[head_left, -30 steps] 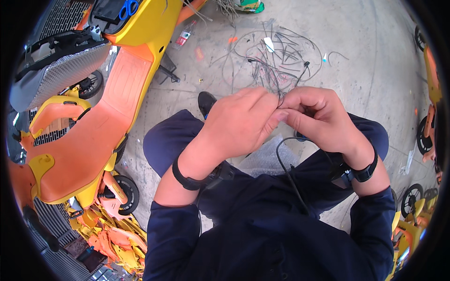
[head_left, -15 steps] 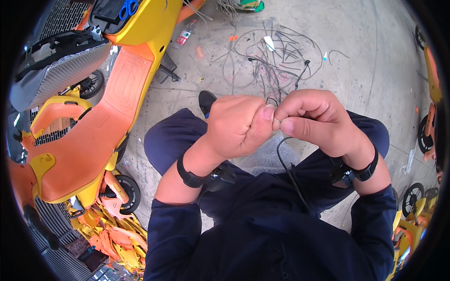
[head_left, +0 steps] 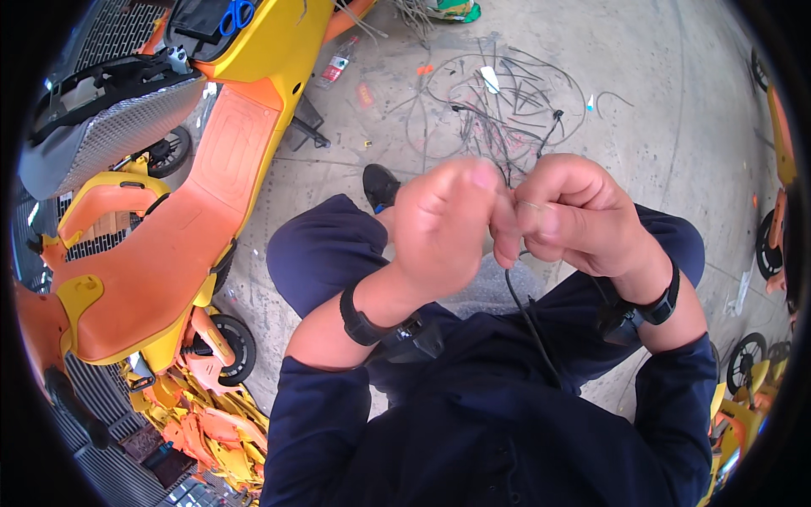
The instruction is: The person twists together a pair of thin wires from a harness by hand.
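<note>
Wire (head_left: 525, 314), black, hangs from frame centre, pinched where left hand (head_left: 443, 224) and right hand (head_left: 574, 215) press together, both fisted. Head view: work appears mid-way; loose cables (head_left: 498, 101) remain on floor (head_left: 676, 110), upper centre. Scooter (head_left: 169, 253) stands left.

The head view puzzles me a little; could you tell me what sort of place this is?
Probably a scooter repair yard: an orange and yellow scooter, loose wires on the concrete floor, stacked orange body panels.
</note>
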A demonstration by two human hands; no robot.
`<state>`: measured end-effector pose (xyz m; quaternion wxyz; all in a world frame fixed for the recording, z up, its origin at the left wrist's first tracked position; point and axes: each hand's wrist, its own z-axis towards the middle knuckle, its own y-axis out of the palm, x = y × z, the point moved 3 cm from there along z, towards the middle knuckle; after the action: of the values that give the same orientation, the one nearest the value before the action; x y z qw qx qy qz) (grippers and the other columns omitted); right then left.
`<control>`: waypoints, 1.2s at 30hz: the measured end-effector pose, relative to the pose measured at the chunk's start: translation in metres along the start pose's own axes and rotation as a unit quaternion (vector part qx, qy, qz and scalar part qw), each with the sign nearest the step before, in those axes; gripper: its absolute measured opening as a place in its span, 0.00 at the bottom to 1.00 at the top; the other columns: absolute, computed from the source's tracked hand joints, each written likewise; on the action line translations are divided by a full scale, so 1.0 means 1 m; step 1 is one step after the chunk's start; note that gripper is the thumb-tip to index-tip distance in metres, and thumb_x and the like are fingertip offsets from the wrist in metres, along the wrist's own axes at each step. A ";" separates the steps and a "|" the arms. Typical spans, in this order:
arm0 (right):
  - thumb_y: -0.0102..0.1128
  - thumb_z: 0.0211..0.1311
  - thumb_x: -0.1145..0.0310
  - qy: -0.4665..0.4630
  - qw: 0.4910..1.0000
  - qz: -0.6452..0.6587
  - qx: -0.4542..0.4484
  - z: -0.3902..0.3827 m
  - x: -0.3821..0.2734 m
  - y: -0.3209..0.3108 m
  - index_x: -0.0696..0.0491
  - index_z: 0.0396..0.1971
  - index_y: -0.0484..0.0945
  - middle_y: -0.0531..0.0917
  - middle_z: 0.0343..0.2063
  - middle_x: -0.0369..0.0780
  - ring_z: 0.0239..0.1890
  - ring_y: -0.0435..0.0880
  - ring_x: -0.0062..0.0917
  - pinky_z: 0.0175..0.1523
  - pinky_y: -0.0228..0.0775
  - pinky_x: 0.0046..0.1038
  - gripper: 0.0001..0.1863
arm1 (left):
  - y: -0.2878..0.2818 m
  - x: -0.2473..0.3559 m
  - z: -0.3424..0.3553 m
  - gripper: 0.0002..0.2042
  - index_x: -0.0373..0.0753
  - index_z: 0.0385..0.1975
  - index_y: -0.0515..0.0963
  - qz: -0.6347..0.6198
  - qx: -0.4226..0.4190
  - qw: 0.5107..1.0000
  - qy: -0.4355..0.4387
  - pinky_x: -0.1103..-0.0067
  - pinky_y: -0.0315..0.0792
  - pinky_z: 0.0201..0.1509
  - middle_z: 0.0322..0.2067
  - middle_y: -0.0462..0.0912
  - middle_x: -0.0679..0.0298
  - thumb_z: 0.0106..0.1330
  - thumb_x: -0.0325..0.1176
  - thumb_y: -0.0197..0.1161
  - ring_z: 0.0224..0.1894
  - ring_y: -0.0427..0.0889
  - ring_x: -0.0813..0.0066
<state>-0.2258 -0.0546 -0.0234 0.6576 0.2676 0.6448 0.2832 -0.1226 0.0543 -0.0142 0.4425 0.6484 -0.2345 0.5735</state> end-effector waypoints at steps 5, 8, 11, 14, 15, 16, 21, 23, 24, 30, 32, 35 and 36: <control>0.58 0.65 0.69 -0.072 0.997 0.001 0.001 -0.009 -0.001 0.008 0.58 0.36 0.78 0.81 0.29 0.37 0.19 0.66 0.11 0.23 0.57 0.16 0.08 | -0.021 -0.003 0.022 0.20 0.37 0.22 0.65 -0.102 0.055 0.992 -0.055 0.75 0.70 0.17 0.14 0.69 0.57 0.76 0.41 0.36 0.12 0.70 0.67; 0.58 0.65 0.69 -0.040 0.999 0.020 0.009 -0.008 -0.005 0.001 0.60 0.36 0.77 0.81 0.30 0.36 0.19 0.66 0.11 0.22 0.56 0.16 0.08 | -0.019 0.003 0.021 0.20 0.36 0.23 0.67 -0.040 0.020 0.999 -0.016 0.76 0.70 0.18 0.16 0.71 0.57 0.76 0.42 0.38 0.13 0.70 0.68; 0.57 0.66 0.70 -0.069 0.997 0.036 0.007 -0.008 -0.006 -0.001 0.60 0.37 0.76 0.80 0.30 0.36 0.19 0.66 0.11 0.22 0.56 0.16 0.08 | -0.017 0.004 0.017 0.19 0.34 0.27 0.70 0.048 -0.004 0.998 0.032 0.78 0.71 0.21 0.20 0.74 0.57 0.76 0.41 0.41 0.17 0.74 0.69; 0.56 0.66 0.71 -0.070 0.997 0.041 0.000 -0.009 -0.007 -0.002 0.60 0.38 0.76 0.81 0.31 0.36 0.19 0.66 0.12 0.22 0.56 0.16 0.08 | -0.013 0.004 0.012 0.15 0.30 0.35 0.74 0.071 -0.035 0.996 0.048 0.84 0.71 0.27 0.24 0.77 0.62 0.75 0.36 0.45 0.22 0.77 0.78; 0.56 0.66 0.71 -0.070 0.997 0.041 0.001 -0.009 -0.007 -0.003 0.60 0.38 0.76 0.81 0.31 0.36 0.19 0.66 0.12 0.22 0.56 0.16 0.08 | -0.013 0.004 0.012 0.15 0.30 0.35 0.74 0.071 -0.036 0.996 0.048 0.84 0.71 0.27 0.24 0.77 0.62 0.75 0.36 0.45 0.22 0.77 0.78; 0.56 0.66 0.71 -0.066 0.997 0.047 0.003 -0.008 -0.006 -0.003 0.60 0.39 0.76 0.80 0.31 0.36 0.19 0.66 0.12 0.23 0.56 0.16 0.08 | -0.013 0.003 0.012 0.13 0.30 0.40 0.74 0.100 -0.045 0.994 0.024 0.84 0.71 0.28 0.26 0.78 0.62 0.74 0.34 0.48 0.22 0.76 0.80; 0.56 0.66 0.72 -0.061 0.997 0.049 0.001 -0.006 -0.006 -0.005 0.60 0.39 0.76 0.80 0.31 0.36 0.19 0.66 0.12 0.23 0.56 0.16 0.08 | -0.013 0.002 0.012 0.15 0.32 0.53 0.72 0.264 0.081 0.957 0.092 0.86 0.71 0.29 0.32 0.80 0.63 0.69 0.30 0.56 0.23 0.75 0.85; 0.55 0.66 0.72 -0.059 0.997 0.053 0.004 -0.006 -0.008 -0.006 0.61 0.38 0.75 0.79 0.29 0.35 0.18 0.65 0.12 0.22 0.55 0.16 0.07 | -0.017 0.007 0.012 0.17 0.33 0.55 0.71 0.271 0.008 0.957 0.100 0.86 0.70 0.30 0.33 0.80 0.63 0.67 0.29 0.59 0.24 0.75 0.85; 0.55 0.66 0.72 -0.059 0.997 0.053 0.005 -0.006 -0.009 -0.007 0.61 0.38 0.75 0.79 0.29 0.35 0.18 0.65 0.12 0.22 0.55 0.16 0.07 | -0.018 0.010 0.012 0.18 0.34 0.55 0.71 0.272 -0.016 0.957 0.103 0.86 0.70 0.30 0.34 0.80 0.62 0.66 0.29 0.60 0.24 0.75 0.85; 0.53 0.64 0.74 -0.027 0.998 0.048 0.020 -0.005 -0.013 -0.011 0.61 0.36 0.76 0.76 0.24 0.34 0.16 0.63 0.12 0.19 0.53 0.17 0.06 | -0.016 0.007 0.002 0.17 0.34 0.51 0.74 0.201 -0.121 0.972 0.018 0.86 0.70 0.31 0.34 0.80 0.64 0.64 0.30 0.63 0.25 0.75 0.84; 0.52 0.64 0.74 -0.030 0.998 0.024 0.050 -0.004 -0.014 -0.012 0.61 0.36 0.76 0.76 0.22 0.33 0.15 0.63 0.12 0.19 0.53 0.16 0.06 | -0.020 0.016 0.007 0.16 0.29 0.51 0.72 0.291 -0.177 0.933 0.117 0.86 0.71 0.33 0.41 0.78 0.59 0.65 0.27 0.61 0.31 0.77 0.84; 0.52 0.63 0.75 -0.033 0.997 0.002 0.068 -0.003 -0.014 -0.009 0.61 0.36 0.76 0.75 0.21 0.33 0.14 0.63 0.11 0.18 0.53 0.16 0.06 | -0.011 0.012 0.007 0.13 0.32 0.46 0.76 0.219 -0.094 0.967 0.091 0.87 0.70 0.31 0.34 0.80 0.63 0.63 0.28 0.63 0.26 0.76 0.85; 0.52 0.63 0.75 -0.032 0.997 0.002 0.068 -0.002 -0.014 -0.009 0.61 0.36 0.76 0.75 0.21 0.33 0.14 0.63 0.11 0.18 0.53 0.16 0.06 | -0.010 0.012 0.006 0.12 0.34 0.44 0.77 0.193 -0.066 0.975 0.083 0.87 0.69 0.30 0.32 0.80 0.64 0.63 0.28 0.64 0.25 0.75 0.85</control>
<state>-0.2278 -0.0711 -0.0203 0.6577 0.3216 0.6406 0.2316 -0.1083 0.0569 -0.0059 0.3832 0.5099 -0.3551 0.6834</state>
